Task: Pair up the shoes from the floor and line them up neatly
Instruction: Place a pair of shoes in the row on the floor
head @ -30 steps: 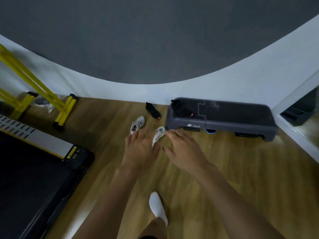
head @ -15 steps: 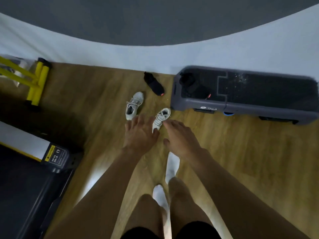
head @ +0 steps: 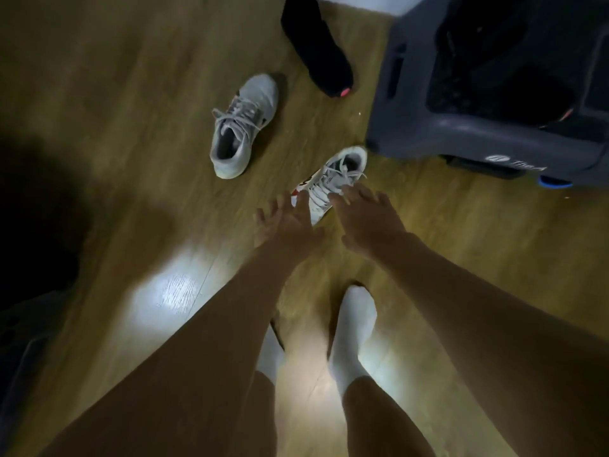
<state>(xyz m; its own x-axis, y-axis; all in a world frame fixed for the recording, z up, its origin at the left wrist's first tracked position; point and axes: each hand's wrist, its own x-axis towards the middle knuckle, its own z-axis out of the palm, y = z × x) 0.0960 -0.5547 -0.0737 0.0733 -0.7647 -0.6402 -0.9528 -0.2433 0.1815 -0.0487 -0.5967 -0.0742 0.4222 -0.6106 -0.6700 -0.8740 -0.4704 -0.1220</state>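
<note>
Sneaker [head: 334, 179], white, lies between left hand [head: 286, 224] and right hand [head: 370, 221], both spread open.

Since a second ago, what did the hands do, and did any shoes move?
Both hands came down toward the red-marked sneaker by the grey step. The right hand now reaches its laces and the left hand is over its toe, neither gripping yet. The grey sneaker and black shoe lie where they were.

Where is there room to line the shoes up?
Bare floor lies left of the grey sneaker, and right of the right hand, in front of the step platform. It is crowded between the black shoe, white sneaker and platform.
</note>
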